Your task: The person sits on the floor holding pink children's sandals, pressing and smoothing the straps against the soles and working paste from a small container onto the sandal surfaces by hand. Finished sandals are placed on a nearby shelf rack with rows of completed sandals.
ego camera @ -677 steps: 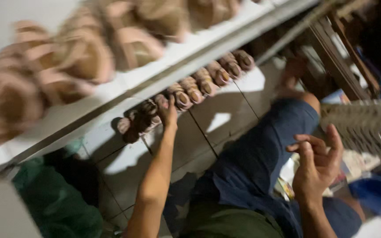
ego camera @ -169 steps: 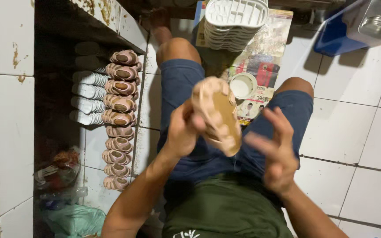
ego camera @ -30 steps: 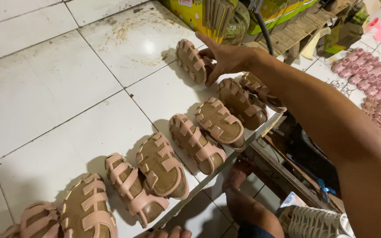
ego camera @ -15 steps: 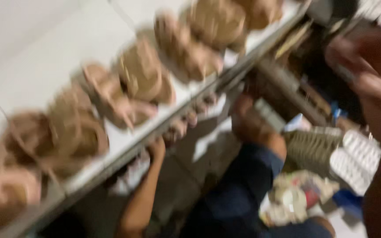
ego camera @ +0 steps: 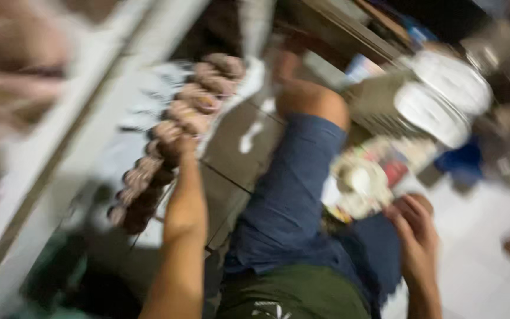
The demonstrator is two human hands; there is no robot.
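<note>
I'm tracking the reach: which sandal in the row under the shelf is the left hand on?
The left hand covers a pink sandal midway along the blurred row; the others lie untouched.

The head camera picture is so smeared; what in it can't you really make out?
- Left hand at the row of pink sandals under the shelf: motion blur hides whether its fingers grip one.
- Right hand near the lap: blurred; cannot tell if it holds anything.
- Sandals on the shelf top: a smear, cut off by the left edge.
- White baskets: blurred, contents unreadable.
</note>
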